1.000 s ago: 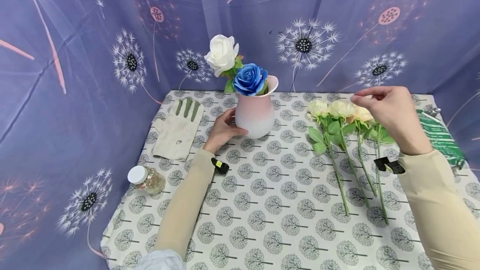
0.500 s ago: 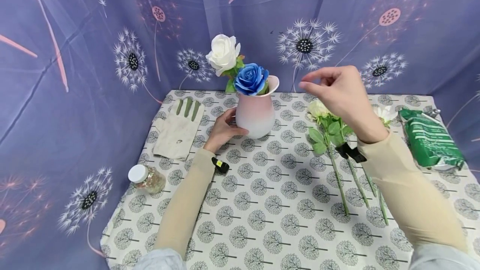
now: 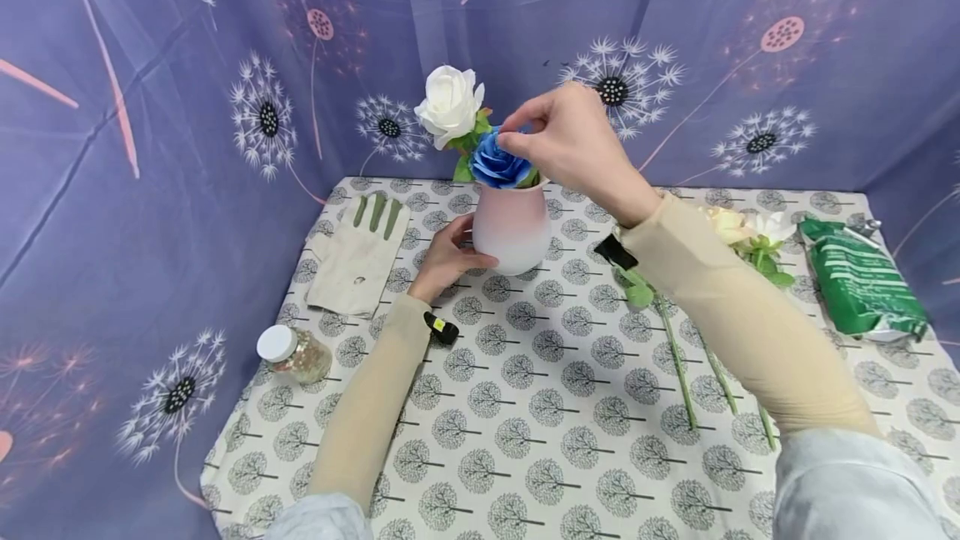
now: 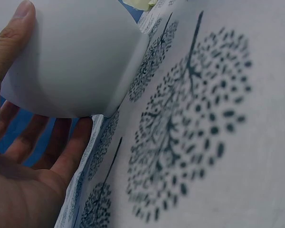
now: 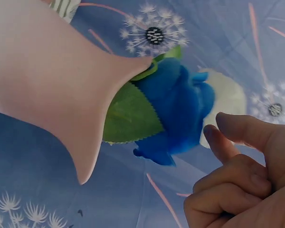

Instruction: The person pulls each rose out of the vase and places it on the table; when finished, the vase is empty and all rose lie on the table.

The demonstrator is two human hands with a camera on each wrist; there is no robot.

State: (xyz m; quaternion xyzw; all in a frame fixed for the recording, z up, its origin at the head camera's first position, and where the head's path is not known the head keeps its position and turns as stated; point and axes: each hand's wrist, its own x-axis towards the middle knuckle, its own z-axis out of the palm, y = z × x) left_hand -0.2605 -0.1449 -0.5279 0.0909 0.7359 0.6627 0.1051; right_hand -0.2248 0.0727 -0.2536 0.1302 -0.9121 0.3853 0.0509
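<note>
The left hand (image 3: 447, 255) holds the vase (image 3: 512, 227) low on its side, thumb and fingers curled round it; the vase stands upright on the patterned cloth (image 3: 525, 440), a blue rose (image 3: 495, 165) and a higher white rose (image 3: 450, 107) above its mouth; the right hand (image 3: 573, 142) is just beside the blue rose, thumb and forefinger narrowly parted (whether they touch petals is unclear)

We found the right hand (image 5: 242, 183) near the blue rose (image 5: 175, 107), thumb and forefinger slightly parted; contact could not be confirmed. We recorded the rose and a green leaf (image 5: 133, 116) emerging from the vase (image 5: 52, 80), a white flower (image 5: 230, 102) partly hidden behind.
</note>
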